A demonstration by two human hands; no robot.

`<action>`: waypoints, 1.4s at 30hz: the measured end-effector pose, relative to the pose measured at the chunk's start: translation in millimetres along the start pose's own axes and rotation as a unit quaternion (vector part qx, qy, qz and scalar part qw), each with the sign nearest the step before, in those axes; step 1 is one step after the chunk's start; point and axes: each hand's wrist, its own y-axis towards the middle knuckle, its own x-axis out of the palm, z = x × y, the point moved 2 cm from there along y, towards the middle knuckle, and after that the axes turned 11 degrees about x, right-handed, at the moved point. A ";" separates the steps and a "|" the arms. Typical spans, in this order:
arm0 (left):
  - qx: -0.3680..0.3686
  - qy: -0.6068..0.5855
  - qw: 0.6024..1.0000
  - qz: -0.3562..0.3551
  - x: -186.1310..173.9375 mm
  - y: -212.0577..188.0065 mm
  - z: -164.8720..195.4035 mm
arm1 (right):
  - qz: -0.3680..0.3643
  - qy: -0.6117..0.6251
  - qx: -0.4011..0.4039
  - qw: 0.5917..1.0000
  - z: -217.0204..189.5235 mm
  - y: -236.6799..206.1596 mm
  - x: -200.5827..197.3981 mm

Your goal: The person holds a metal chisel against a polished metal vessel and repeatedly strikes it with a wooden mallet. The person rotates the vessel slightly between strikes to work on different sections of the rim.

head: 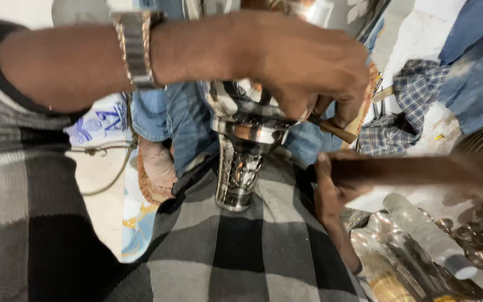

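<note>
A shiny embossed metal vessel [240, 170] with a flared stem stands on my lap, on black and grey checked cloth [236, 257]. My left hand [308, 64], a metal watch [135, 50] on its wrist, reaches across from the left. It sits over the top of the vessel and pinches a small wooden-handled tool [336, 131] against the rim. Just right of the vessel, my right hand [330, 190] is closed around a dark brown wooden handle [409, 170]. The handle runs off to the right, and its far end is blurred.
Someone's bare foot [157, 165] and blue jeans [177, 117] lie behind the vessel. At lower right are shiny metal pieces [398, 251] and a clear plastic cylinder [431, 235]. Blue checked cloth [415, 89] lies at upper right, and a cord [113, 168] trails on the pale floor at left.
</note>
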 end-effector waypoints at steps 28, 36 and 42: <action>-0.033 -0.098 0.944 -0.313 20.6 15.1 -31.1 | 0.026 -0.096 -0.003 0.995 46.5 -11.2 3.8; -0.111 -0.075 0.945 -0.300 22.8 4.8 -34.0 | 0.039 -0.200 -0.046 0.978 48.5 -2.2 -9.3; -0.057 -0.059 0.956 -0.283 8.8 8.9 -23.7 | 0.048 -0.224 -0.091 0.969 24.3 -2.6 2.8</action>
